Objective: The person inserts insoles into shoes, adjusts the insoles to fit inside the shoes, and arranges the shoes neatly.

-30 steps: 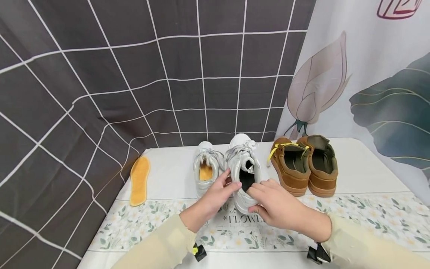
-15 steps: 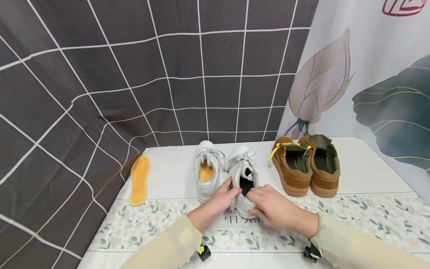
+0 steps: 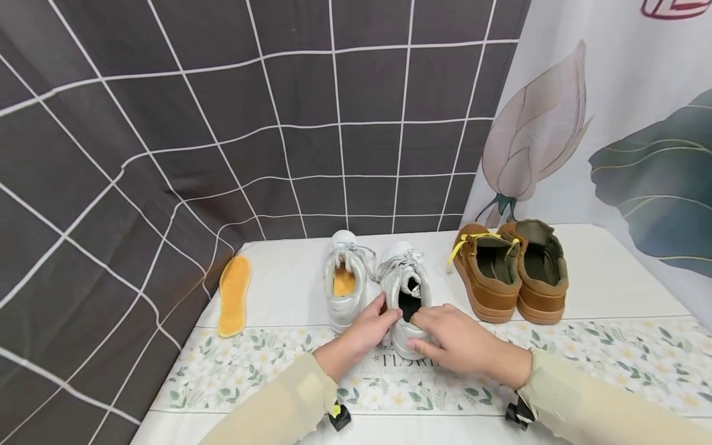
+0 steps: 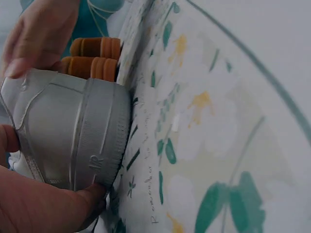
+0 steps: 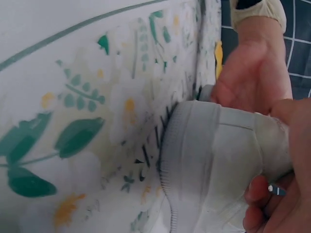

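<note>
A white lace-up sneaker (image 3: 402,341) stands on the table with its heel toward me. My left hand (image 3: 364,329) holds its left side, thumb at the collar. At the heel, my right hand (image 3: 453,341) grips the collar, fingers reaching over into the dark opening and thumb outside on the heel. Both wrist views show the sneaker's heel (image 4: 56,128) and sole close up, low over the printed cloth. Just to the left stands the matching sneaker (image 3: 343,306), an orange-yellow insole (image 3: 343,282) lying inside it. A loose insole (image 3: 235,296) of that colour lies farther left.
Two brown shoes (image 3: 492,293) stand side by side at the right, the left one with yellow laces (image 3: 481,236). A floral cloth band (image 3: 267,364) crosses the white table. Behind hang a dark grid curtain (image 3: 367,148) and a pale curtain with printed leaves (image 3: 656,173).
Both hands have brought the held sneaker down and slightly toward me, its toe now lower in the head view. My right thumb has shifted left along the heel.
</note>
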A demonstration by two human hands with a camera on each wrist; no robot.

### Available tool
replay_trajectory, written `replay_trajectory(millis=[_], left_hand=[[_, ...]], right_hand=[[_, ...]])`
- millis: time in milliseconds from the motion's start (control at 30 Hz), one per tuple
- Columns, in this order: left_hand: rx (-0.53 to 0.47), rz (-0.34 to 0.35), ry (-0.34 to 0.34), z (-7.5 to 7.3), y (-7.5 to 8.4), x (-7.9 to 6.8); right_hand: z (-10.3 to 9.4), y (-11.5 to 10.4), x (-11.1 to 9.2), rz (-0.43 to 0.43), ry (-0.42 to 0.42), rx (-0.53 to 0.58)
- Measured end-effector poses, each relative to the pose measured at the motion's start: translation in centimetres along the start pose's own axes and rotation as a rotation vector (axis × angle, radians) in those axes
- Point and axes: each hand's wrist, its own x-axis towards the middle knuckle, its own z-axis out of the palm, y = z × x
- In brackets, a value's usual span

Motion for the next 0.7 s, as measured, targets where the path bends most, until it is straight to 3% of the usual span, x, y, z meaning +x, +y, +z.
replay_trajectory(millis=[167,300,500,700], left_hand=[[-0.045,-0.008,-0.014,0.1,-0.2,0.1],[-0.090,-0.037,-0.014,0.0,-0.3,0.3],[-0.124,-0.057,-0.019,-0.1,-0.3,0.4],[-0.132,-0.053,0.010,0.1,-0.1,0.1]], right_hand=[[-1.3,0.9,1.3,0.045,0.142,0.011],[-2.2,2.0,3.3,0.031,0.225,-0.153],[-2.3,3.1,5.9,0.003,0.186,-0.280],[-2.3,3.6,6.7,-0.030,0.171,-0.354]])
